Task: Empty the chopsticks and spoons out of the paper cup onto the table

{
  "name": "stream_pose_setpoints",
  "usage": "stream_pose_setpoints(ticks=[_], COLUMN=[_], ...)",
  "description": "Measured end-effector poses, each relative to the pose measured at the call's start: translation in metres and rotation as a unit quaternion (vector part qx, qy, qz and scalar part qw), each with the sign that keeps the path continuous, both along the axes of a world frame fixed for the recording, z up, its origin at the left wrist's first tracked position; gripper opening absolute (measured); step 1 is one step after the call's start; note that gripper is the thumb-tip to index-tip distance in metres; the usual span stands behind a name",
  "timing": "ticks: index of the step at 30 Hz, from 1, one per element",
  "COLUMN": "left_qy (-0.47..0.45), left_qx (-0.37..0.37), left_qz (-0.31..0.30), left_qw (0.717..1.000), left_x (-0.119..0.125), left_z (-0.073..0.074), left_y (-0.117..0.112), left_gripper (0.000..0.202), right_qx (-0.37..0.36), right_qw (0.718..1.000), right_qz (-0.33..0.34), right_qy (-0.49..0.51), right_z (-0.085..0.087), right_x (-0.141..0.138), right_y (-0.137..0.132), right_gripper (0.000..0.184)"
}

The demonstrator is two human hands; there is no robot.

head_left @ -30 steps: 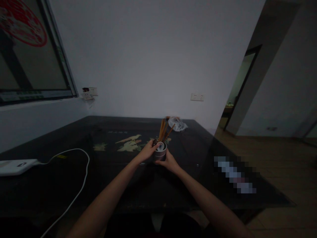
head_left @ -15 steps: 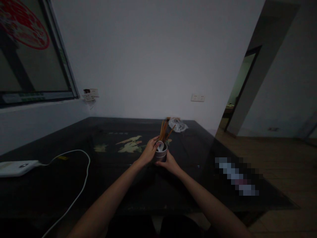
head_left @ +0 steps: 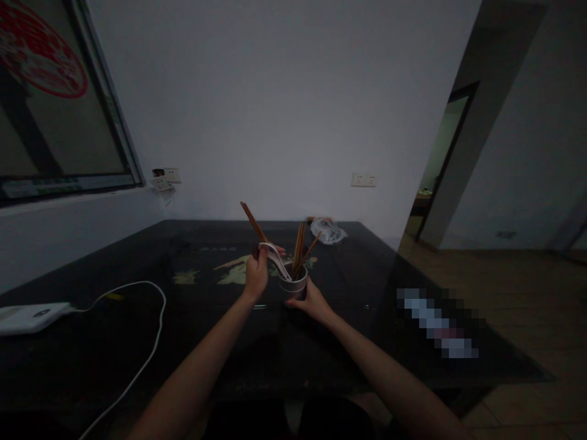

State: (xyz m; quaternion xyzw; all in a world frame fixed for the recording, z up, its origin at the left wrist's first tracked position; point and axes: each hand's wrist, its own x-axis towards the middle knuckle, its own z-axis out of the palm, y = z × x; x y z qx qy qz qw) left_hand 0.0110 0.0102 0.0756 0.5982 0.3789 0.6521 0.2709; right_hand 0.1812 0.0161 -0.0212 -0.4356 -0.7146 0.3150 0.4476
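A small round utensil cup (head_left: 295,286) stands on the dark table (head_left: 137,342) in front of me. My right hand (head_left: 308,299) is wrapped round its lower right side. My left hand (head_left: 257,273) is closed, raised just left of the cup, gripping a white spoon (head_left: 275,256) and a brown chopstick (head_left: 252,221) that sticks up to the left. The spoon's lower end still reaches the cup's rim. Several more brown chopsticks (head_left: 301,249) lean in the cup.
A white power bank (head_left: 27,316) with a looping white cable (head_left: 153,318) lies at the left. A crumpled clear plastic bag (head_left: 326,231) sits at the table's far edge. Wall sockets (head_left: 364,179) are behind, and an open doorway (head_left: 443,165) is at the right.
My left hand has risen from the cup's rim, pulling a white spoon and a chopstick up and to the left. The right hand stays on the cup.
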Motion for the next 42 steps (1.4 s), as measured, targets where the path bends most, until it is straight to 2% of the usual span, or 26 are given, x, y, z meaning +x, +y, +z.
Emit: stream_pose_setpoints(ticks=[3,6,8,12,17,22,26,30,33,36,39,42], left_qy=[-0.088,-0.168,-0.177,-0.136,-0.144,-0.151,-0.116,-0.076,0.021,0.148,0.193,0.23], left_qx=[-0.014,-0.032,-0.079,-0.205,-0.295,-0.322,-0.326,-0.327,-0.327,-0.334,-0.338,-0.332], left_qz=[-0.007,-0.054,-0.089,-0.135,-0.132,-0.098,-0.095,-0.062,-0.009,0.076,0.12,0.153], left_qw=[0.996,0.984,0.977,0.96,0.935,0.93,0.933,0.94,0.945,0.928,0.913,0.902], left_x=[-0.006,-0.017,-0.029,-0.062,-0.101,-0.12,-0.133,-0.145,-0.151,-0.154,-0.158,-0.162], left_z=[0.009,0.016,0.017,0.002,-0.025,-0.033,-0.036,-0.038,-0.04,-0.045,-0.052,-0.059], left_y=[0.0,0.004,0.009,0.024,0.039,0.043,0.046,0.047,0.047,0.051,0.058,0.064], left_gripper=[0.056,0.051,0.049,0.047,0.037,0.039,0.034,0.024,0.017,0.009,0.004,0.009], right_qx=[0.007,0.01,0.011,0.009,0.006,0.003,-0.001,-0.002,-0.007,-0.006,-0.011,-0.011], right_qw=[1.0,1.0,1.0,1.0,1.0,1.0,1.0,1.0,1.0,1.0,1.0,1.0], right_qz=[0.002,0.002,0.003,0.003,0.008,0.01,0.01,0.013,0.008,0.004,0.002,0.001], right_qy=[0.005,0.006,0.005,0.006,0.007,0.004,0.006,0.007,-0.002,-0.008,-0.011,-0.013], right_z=[-0.002,-0.004,-0.003,-0.002,-0.006,-0.007,-0.003,0.0,0.0,0.0,0.0,0.001], right_x=[0.0,0.0,0.0,0.001,0.002,0.003,0.003,0.002,0.001,0.001,0.001,0.001], right_y=[0.001,0.002,0.001,0.0,0.003,0.004,0.001,-0.001,-0.001,0.0,-0.001,-0.001], right_gripper=[0.075,0.077,0.078,0.078,0.076,0.079,0.076,0.073,0.074,0.075,0.078,0.079])
